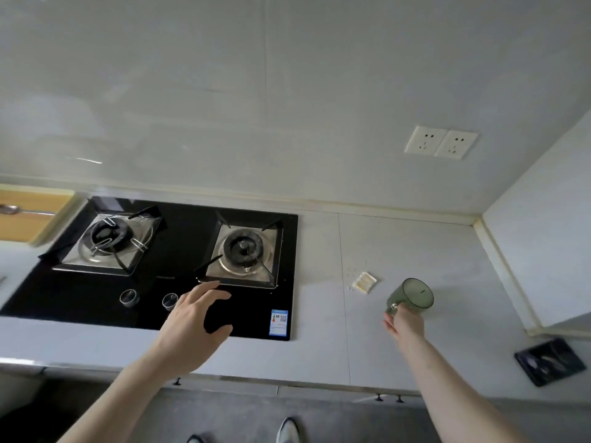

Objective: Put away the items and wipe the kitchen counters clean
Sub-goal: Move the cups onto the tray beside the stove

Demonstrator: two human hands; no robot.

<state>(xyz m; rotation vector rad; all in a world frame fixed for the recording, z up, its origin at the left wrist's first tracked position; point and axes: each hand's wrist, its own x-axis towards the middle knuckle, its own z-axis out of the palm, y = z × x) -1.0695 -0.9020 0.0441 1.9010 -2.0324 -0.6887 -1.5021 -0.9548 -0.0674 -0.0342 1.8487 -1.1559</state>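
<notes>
Our right hand (403,322) grips a green glass mug (411,297) by its handle, tilted above the right half of the counter (415,353). Our left hand (192,321) hovers spread and empty over the gas hob's (153,260) front edge, near its knobs (129,297). A one-handed hold on a tilted mug could slip, we judge. A small wrapper with crumbs (364,282) lies just beside the mug, still to clear; a dark tray (548,361) sits at the counter's right front corner.

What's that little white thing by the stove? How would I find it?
Start at the black stove and look right along the grey counter. Between the stove and the green cup in the right hand lies a small white packet. It is flat and rectangular, with crumbs around it.
</notes>
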